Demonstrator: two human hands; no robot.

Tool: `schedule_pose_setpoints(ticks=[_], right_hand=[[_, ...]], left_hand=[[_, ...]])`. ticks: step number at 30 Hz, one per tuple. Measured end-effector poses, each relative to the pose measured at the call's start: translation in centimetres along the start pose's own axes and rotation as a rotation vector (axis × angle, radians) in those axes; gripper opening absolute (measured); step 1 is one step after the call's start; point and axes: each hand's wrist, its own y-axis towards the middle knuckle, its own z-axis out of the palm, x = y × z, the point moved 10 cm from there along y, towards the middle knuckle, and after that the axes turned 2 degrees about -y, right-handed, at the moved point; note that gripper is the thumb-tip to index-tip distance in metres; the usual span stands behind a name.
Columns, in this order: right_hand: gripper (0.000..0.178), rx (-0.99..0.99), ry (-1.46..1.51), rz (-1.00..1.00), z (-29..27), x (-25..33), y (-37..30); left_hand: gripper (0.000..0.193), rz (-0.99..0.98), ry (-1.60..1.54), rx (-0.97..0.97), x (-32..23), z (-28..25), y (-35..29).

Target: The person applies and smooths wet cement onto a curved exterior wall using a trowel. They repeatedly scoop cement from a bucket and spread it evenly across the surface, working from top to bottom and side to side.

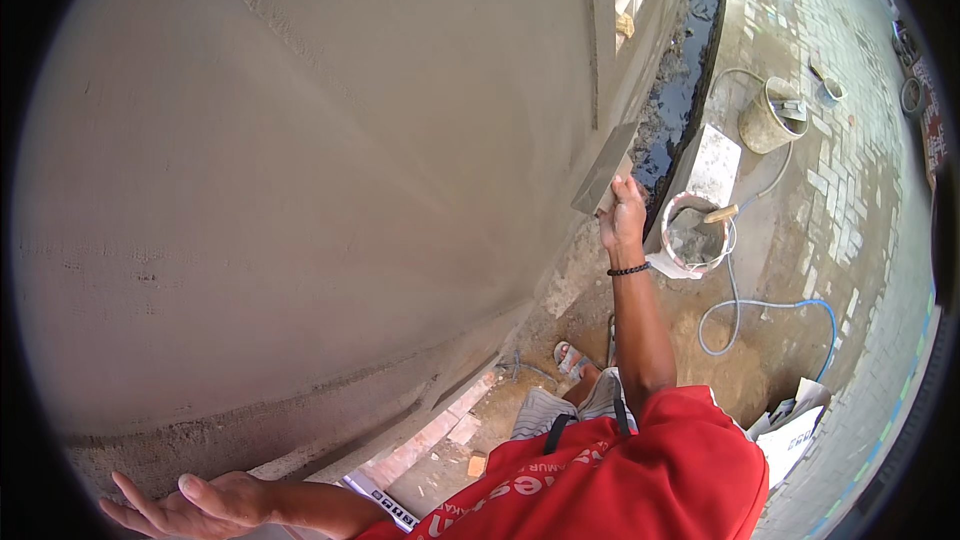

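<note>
A wall of smooth, wet-looking grey plaster (330,180) fills the left and middle of the view. My right hand (625,218), with a dark beaded bracelet at its wrist, grips a flat rectangular plastering trowel (602,168) beside the wall's right-hand part. Whether the blade touches the plaster, I cannot tell. Low on the left, my left hand (195,506) is held palm up near the wall's base, fingers spread and holding nothing. To the right of my right hand stands a bucket (668,258) containing grey mortar (692,237), with a wooden-handled tool (721,214) across its rim.
A ditch of dark water (690,60) runs along the wall's far end. Beyond the mortar bucket are a pale slab (715,158), a second bucket (765,130) and a small pail (830,92). A hose (775,303) loops over the ground; paper sacking (793,440) lies right.
</note>
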Motion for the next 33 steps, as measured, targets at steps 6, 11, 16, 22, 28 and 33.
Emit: schedule_pose_setpoints(ticks=[6, 11, 16, 22, 28, 33], right_hand=[[0.043, -0.352, 0.227, 0.431, -11.4, -21.0, 0.2], [0.033, -0.243, 0.211, 0.317, -5.9, -16.5, 0.9], [0.028, -0.046, 0.178, 0.089, 0.9, -8.4, 2.5], [0.032, -0.001, 0.116, -0.082, 13.5, 5.1, 1.5], [0.034, 0.086, 0.075, -0.295, 27.0, 18.0, -0.3], [0.041, 0.234, -0.033, -0.399, 38.4, 25.8, -4.9]], left_hand=[[0.058, 0.090, 0.020, 0.017, -0.7, 0.6, 0.3], [0.059, 0.025, -0.012, 0.019, -0.1, 0.5, -0.3], [0.058, 0.153, 0.001, 0.065, 0.5, 0.1, -0.4], [0.057, 0.169, -0.061, 0.090, -1.0, 0.0, 0.4], [0.055, 0.123, -0.079, 0.077, -1.4, -0.4, 0.4], [0.056, 0.054, -0.162, 0.097, -0.6, -0.6, -0.5]])
